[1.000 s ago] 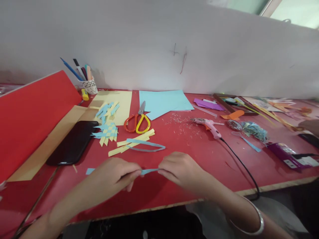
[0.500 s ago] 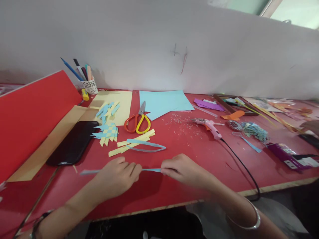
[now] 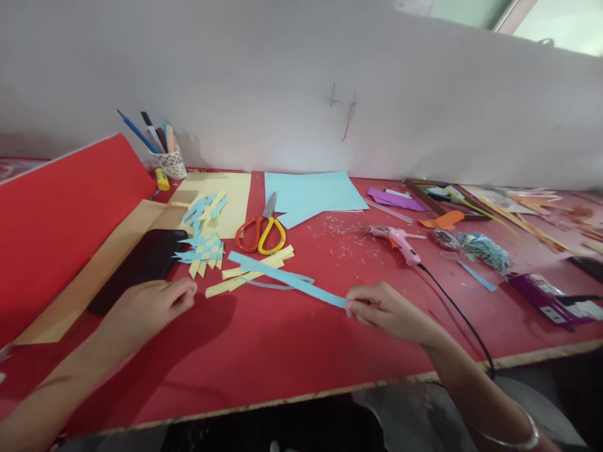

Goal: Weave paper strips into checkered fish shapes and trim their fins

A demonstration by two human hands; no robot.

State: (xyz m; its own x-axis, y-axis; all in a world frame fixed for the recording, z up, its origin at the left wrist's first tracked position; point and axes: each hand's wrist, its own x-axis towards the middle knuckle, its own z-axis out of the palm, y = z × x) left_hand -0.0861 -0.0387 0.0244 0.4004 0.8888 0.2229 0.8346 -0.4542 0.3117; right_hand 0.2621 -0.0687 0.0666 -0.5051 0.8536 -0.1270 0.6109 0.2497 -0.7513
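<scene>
My right hand [image 3: 389, 311] pinches one end of a light blue paper strip [image 3: 323, 294] between thumb and fingers. Its free end points up and left, above several yellow paper strips [image 3: 217, 289] and another folded blue strip [image 3: 264, 285]. My left hand [image 3: 153, 304] is closed in a loose fist beside the black phone [image 3: 146, 260], with nothing visible in it. Behind the strips lie scissors [image 3: 270, 208] with one red and one yellow handle. A woven blue and yellow paper piece [image 3: 205, 250] rests near the phone.
A pink glue gun [image 3: 400, 242] lies to the right, its black cord [image 3: 464, 317] running over the table's front edge. Blue paper [image 3: 311, 191] and yellow paper [image 3: 235, 194] lie at the back by a pen cup [image 3: 172, 164]. A purple power strip [image 3: 537, 295] is far right.
My left hand has come off the blue strip and moved left. My right hand has moved right with the strip, which now extends over the others on the table.
</scene>
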